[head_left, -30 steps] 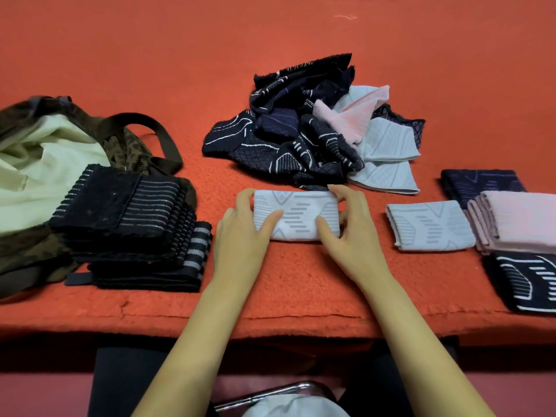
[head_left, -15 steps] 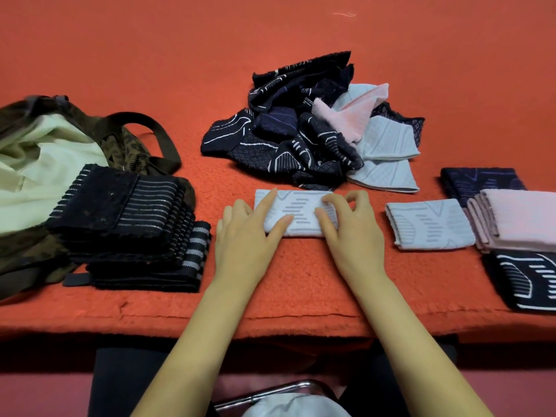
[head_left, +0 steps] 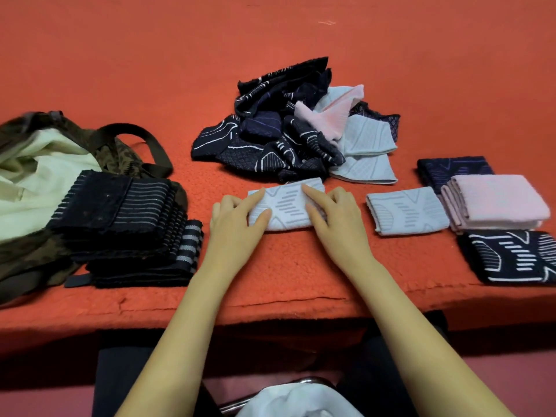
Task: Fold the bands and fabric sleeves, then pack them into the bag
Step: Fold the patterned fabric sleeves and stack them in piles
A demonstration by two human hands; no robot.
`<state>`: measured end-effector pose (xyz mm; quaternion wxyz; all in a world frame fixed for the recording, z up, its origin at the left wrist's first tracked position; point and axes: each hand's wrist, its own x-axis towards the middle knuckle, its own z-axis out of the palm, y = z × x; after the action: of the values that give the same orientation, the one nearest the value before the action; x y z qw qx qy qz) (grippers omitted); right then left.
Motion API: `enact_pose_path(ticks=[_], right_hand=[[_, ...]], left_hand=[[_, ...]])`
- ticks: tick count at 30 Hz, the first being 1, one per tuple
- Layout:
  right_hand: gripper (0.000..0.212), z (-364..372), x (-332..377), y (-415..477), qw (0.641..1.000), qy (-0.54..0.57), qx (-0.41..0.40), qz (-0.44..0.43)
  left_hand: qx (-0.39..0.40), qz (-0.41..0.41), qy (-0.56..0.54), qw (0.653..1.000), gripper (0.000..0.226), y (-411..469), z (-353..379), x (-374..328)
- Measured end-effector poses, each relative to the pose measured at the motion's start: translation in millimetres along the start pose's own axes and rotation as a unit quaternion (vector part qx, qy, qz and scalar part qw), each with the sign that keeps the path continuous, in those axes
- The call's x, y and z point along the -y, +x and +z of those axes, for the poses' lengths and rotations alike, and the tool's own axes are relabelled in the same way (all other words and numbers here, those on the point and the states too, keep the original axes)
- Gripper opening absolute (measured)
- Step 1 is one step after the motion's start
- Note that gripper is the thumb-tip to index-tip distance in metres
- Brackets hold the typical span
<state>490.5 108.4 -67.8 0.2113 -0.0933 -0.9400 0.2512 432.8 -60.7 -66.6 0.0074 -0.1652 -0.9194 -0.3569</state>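
Right now your two hands rest on one folded pale grey sleeve (head_left: 287, 207) lying on the red blanket (head_left: 270, 266), close in front of you. Your left hand (head_left: 233, 216) covers its nine o'clock end and your right hand (head_left: 337, 216) its three o'clock end. On both hands the fingers lie nearly straight and press down flat on the cloth, with the thumbs on top too. Neither hand pinches or lifts it.

At twelve o'clock from the sleeve, just beside its far edge, sits the loose pile of unfolded sleeves (head_left: 279, 130), mostly navy with white lines, plus some pink and pale grey. At three o'clock lie the finished pieces: a second folded grey sleeve (head_left: 406, 210), a pink stack (head_left: 496, 203), a navy piece (head_left: 451, 171) behind it and a black-and-white piece (head_left: 511, 257) near the table edge. At nine o'clock the camouflage bag (head_left: 18, 127) gapes open, showing its pale lining. A stack of black striped bands (head_left: 126, 218) leans partly on its mouth.

The fold looks done, and nothing looks packed yet. The knit looks springy, so lifting both palms at once may let it open. Sliding it away from you could snag the pile. The band stack looks tilted, and tugging the bag could topple it.
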Motion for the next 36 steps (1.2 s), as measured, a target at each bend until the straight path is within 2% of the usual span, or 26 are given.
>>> enact_pose_path(ticks=[4,10,16,20,27,32,36], right_hand=[[0.035,-19,-8,-3,0.997,-0.022,-0.066,-0.027],[0.040,-35,-21,-8,0.995,-0.055,-0.070,-0.036],[0.031,-60,-40,-12,0.989,-0.101,-0.105,-0.002],[0.030,-93,-66,-15,0.980,-0.147,-0.132,0.038],[0.030,-118,-110,-19,0.973,-0.204,-0.077,0.081],[0.035,-120,-116,-19,0.969,-0.213,-0.085,0.089],[0.035,-116,-119,-18,0.963,-0.238,-0.078,0.098]], left_hand=[[0.015,0.007,-0.027,0.999,0.047,-1,5,-20],[0.077,-0.024,0.025,0.996,0.053,-4,23,-46],[0.059,0.025,-0.128,0.990,0.055,-6,25,-66],[0.059,0.070,-0.159,0.983,0.053,0,45,-107],[0.107,0.054,-0.170,0.978,0.055,-2,96,-135],[0.086,0.062,-0.114,0.988,0.050,-6,106,-132],[0.049,0.071,0.001,0.996,0.050,-9,107,-132]])
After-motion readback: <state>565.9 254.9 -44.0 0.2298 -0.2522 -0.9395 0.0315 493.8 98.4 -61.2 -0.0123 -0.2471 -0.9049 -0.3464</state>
